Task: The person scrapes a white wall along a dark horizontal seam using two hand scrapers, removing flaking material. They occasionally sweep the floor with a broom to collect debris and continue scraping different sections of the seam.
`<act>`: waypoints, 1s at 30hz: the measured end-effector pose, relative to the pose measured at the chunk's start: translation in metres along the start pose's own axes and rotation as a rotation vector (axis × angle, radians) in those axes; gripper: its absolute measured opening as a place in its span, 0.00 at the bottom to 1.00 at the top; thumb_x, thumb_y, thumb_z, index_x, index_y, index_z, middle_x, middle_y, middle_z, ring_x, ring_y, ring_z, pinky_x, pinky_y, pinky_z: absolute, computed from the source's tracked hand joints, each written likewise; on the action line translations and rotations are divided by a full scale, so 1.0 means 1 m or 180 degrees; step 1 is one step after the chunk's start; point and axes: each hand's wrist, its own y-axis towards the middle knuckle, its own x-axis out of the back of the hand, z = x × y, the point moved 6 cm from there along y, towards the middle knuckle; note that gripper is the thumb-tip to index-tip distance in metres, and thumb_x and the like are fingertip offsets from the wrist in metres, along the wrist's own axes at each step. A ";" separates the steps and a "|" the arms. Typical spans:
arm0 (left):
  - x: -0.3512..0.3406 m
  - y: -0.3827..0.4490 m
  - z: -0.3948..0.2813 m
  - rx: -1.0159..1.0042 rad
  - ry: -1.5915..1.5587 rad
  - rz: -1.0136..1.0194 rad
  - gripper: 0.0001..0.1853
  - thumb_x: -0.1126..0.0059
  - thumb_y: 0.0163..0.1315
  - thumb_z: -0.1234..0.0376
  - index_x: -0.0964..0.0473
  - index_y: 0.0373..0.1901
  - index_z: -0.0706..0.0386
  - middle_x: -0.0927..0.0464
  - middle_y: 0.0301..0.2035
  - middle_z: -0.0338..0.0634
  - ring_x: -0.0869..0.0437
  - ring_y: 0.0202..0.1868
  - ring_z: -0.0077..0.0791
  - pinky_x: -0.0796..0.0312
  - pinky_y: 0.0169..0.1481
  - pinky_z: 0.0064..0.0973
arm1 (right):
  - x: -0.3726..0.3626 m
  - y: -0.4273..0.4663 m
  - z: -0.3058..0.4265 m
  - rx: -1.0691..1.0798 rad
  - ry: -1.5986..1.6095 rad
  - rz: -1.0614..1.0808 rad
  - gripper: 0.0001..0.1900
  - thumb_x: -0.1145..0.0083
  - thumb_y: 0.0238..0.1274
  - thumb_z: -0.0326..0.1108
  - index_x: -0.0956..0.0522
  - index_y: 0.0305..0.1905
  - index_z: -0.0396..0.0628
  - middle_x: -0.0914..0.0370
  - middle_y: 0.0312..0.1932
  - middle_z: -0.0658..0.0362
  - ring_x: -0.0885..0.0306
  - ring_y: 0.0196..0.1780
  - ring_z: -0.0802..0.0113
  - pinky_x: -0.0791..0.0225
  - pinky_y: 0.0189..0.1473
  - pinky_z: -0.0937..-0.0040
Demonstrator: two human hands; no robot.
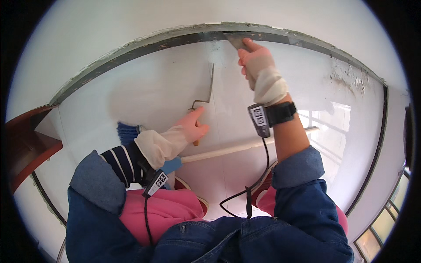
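My right hand (256, 60), in a thin pale glove, grips a putty knife (237, 41). The knife's wide metal blade touches the dark strip (184, 39) at the foot of the wall. Nearer to me, my left hand (190, 126), gloved likewise, holds a narrow cranked jointing trowel (211, 83) by its handle; the wooden end (196, 142) shows below the fingers. The trowel's slim blade points away from me over the pale tiled floor (151, 88). Part of each tool's handle is hidden by the fingers.
A broom with blue bristles (126, 132) and a wooden handle (227, 151) lies on the floor close to my shoes. Grey debris (348, 80) is scattered at the right. Reddish-brown wooden furniture (33, 154) stands at the left. Cables (267, 164) run from both wrist devices.
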 end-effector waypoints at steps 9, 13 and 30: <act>-0.005 0.010 0.008 0.0062 -0.0204 -0.0115 0.41 0.41 0.67 0.63 0.47 0.78 0.61 0.19 0.32 0.42 0.19 0.35 0.28 0.26 0.42 0.29 | 0.022 0.016 -0.012 0.0075 -0.0095 -0.0040 0.31 0.46 0.69 0.31 0.36 0.76 0.44 0.27 0.23 0.63 0.34 0.19 0.76 0.38 0.21 0.72; -0.003 0.019 0.010 0.0066 0.0218 -0.0241 0.40 0.40 0.67 0.63 0.46 0.78 0.58 0.19 0.33 0.42 0.19 0.36 0.27 0.25 0.41 0.29 | 0.017 0.033 -0.019 -0.0236 -0.0394 -0.0089 0.32 0.46 0.68 0.32 0.37 0.77 0.51 0.27 0.23 0.63 0.34 0.19 0.74 0.36 0.21 0.70; -0.003 0.007 -0.012 -0.0018 -0.2335 0.0207 0.31 0.51 0.72 0.39 0.23 0.41 0.61 0.17 0.36 0.43 0.16 0.37 0.28 0.20 0.45 0.28 | -0.097 -0.107 -0.081 0.0673 -0.0901 0.0754 0.48 0.40 0.64 0.29 0.59 0.82 0.47 0.18 0.43 0.56 0.18 0.41 0.66 0.25 0.45 0.70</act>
